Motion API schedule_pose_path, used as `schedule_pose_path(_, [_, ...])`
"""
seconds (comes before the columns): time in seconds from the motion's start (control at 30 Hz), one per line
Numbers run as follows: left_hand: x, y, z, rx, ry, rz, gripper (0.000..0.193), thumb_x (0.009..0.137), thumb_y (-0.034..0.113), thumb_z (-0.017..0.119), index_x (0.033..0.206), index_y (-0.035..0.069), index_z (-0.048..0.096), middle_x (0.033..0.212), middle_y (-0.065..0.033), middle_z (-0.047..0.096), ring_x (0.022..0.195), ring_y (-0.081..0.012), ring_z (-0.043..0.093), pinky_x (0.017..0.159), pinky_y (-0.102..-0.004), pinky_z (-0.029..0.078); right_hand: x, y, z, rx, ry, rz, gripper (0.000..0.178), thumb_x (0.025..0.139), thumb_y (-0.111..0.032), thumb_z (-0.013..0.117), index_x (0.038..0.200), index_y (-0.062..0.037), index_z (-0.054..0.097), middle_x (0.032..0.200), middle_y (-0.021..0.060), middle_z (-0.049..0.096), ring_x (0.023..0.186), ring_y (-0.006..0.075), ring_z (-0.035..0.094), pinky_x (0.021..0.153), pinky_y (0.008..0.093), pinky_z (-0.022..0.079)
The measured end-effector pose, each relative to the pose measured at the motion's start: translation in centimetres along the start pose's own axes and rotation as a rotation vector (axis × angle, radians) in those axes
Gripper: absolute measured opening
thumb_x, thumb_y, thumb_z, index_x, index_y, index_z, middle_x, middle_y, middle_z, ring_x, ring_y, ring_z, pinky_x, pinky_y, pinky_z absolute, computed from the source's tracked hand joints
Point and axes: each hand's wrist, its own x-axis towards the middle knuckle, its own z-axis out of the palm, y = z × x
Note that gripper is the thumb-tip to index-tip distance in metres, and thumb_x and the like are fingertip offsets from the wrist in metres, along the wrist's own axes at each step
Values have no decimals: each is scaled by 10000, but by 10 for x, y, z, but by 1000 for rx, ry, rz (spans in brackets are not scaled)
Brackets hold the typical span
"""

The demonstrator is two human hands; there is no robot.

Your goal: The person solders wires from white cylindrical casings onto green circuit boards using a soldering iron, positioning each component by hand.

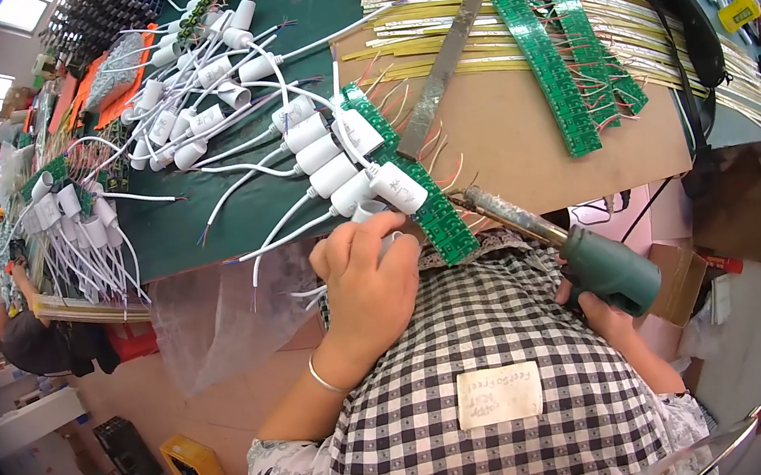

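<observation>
My left hand (366, 273) is closed at the table's near edge, its fingertips on a white cylindrical housing (369, 210) that they partly hide. Beside it, several more white housings with white cables (332, 175) lie in a row along a green circuit board strip (444, 221), whose near end overhangs the edge. My right hand (605, 314) grips the green handle of a soldering iron (611, 270). The iron slants up and left, its metal tip close to the strip and its thin wires; whether they touch cannot be told.
A flat metal bar (443, 71) rests on a brown board (621, 163). Wired green circuit boards (556, 70) lie to the right over long yellow strips (398, 6). Further off are a black curved object (678, 16) and piled white housings (192, 118). A co-worker (18, 328) sits at left.
</observation>
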Motion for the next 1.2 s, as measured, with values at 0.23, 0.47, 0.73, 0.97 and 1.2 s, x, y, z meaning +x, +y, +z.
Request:
schedule_pose_path(0.23, [7,3,-2,-34,2,-127,108,721,105,646,820,118,604,1220,-104,431,1189,-356,328,963,-475,208,-7,-13,-9,-87,-129,137,382,817,-122,632,1144,13,489,945,102,613,817,153,604,761,282,490])
schedule_pose_path(0.47, [17,3,-3,-135,-68,-189,78,688,125,649,751,127,603,1233,-104,406,1204,-382,289,962,-501,189,-9,7,-23,-337,-201,57,619,771,-273,723,1218,54,447,1101,167,580,944,193,606,800,284,506])
schedule_pose_path(0.73, [18,4,-6,-112,-106,-203,80,663,113,666,725,117,616,1230,-101,404,1220,-366,280,988,-491,186,-9,27,-24,294,-224,-51,791,691,-392,786,1194,107,435,1128,236,554,971,287,610,785,362,540])
schedule_pose_path(0.97, [18,3,-4,-90,-106,-194,94,649,106,670,727,125,620,1225,-93,407,1222,-378,284,990,-503,193,0,-13,-16,-472,-273,-185,384,840,-111,633,1154,58,489,1066,209,577,890,280,636,728,333,554])
schedule_pose_path(1.2, [18,2,-4,-86,-97,-186,100,640,103,672,719,128,617,1212,-90,413,1220,-381,288,994,-500,196,-4,-13,-6,-159,-155,79,360,806,-225,621,1054,27,549,1022,161,585,883,272,600,750,352,502])
